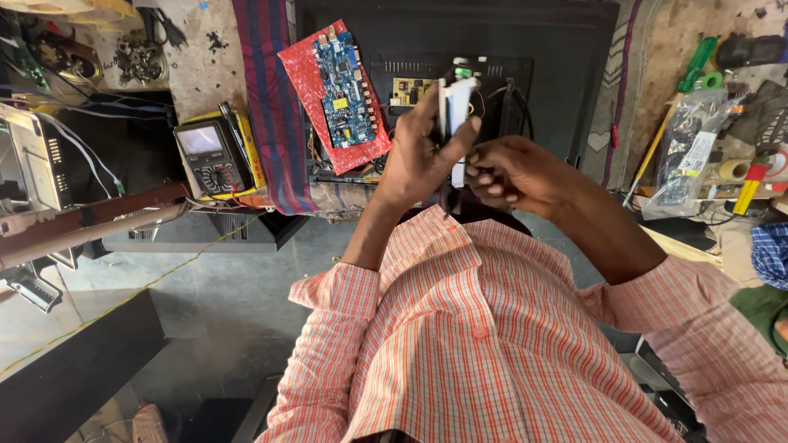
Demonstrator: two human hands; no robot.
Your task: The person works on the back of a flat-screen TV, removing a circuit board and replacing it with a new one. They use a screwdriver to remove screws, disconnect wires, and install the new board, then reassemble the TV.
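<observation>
Two hands, one white module

I saw open black panel right of my hands; the blue circuit board on red wrap blocked the left, and tools, perhaps screwdrivers, crowded far right.

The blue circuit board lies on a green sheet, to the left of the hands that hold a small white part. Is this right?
Not quite. In the head view the blue circuit board lies on a red sheet, not a green one. The rest holds: it is left of the left hand and right hand, which hold the small white part.
</observation>
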